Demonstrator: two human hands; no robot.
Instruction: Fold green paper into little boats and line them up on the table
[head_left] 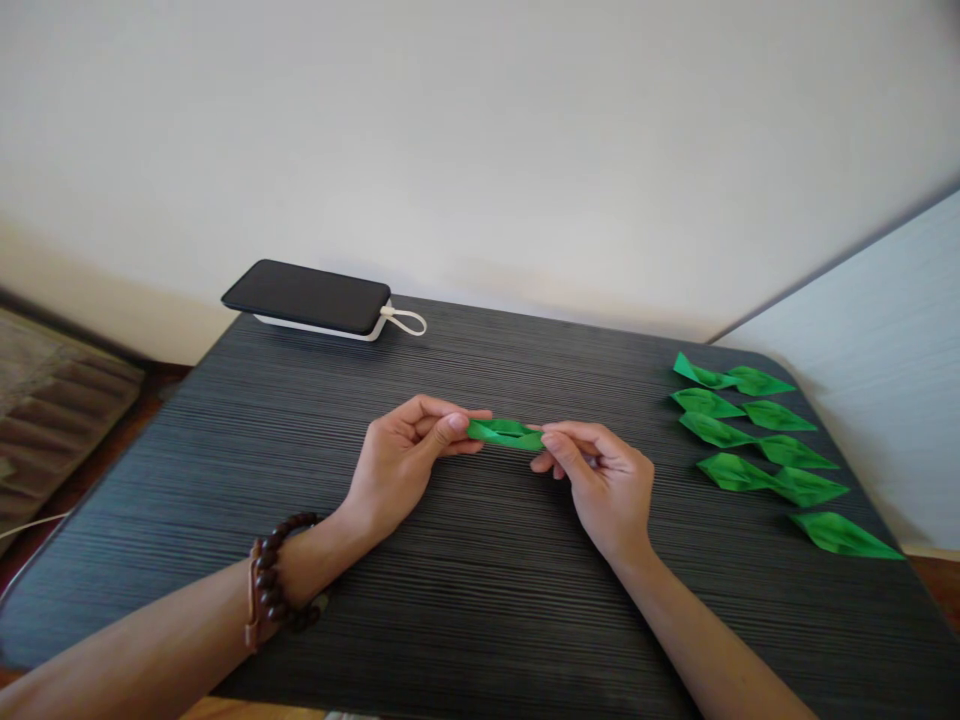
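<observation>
Between my two hands, over the middle of the table, is a folded green paper boat (pixel 506 434), long and narrow, with a slit-like opening along its top. My left hand (pixel 405 450) pinches its left end between thumb and fingers. At the other end, my right hand (pixel 604 480) grips the tip the same way. The fingertips cover both ends of the boat. Beaded bracelets circle my left wrist. Several similar green paper boats (pixel 739 472) lie in pairs on the right side of the table, with a single boat (pixel 844 535) nearest me.
The dark, wood-grained table (pixel 480 600) has rounded corners. At its back left, a black phone (pixel 309 294) rests on a white block with a short white cable loop (pixel 409 320). A pale wall (pixel 480 150) stands behind, and a light panel (pixel 885 360) borders the right side.
</observation>
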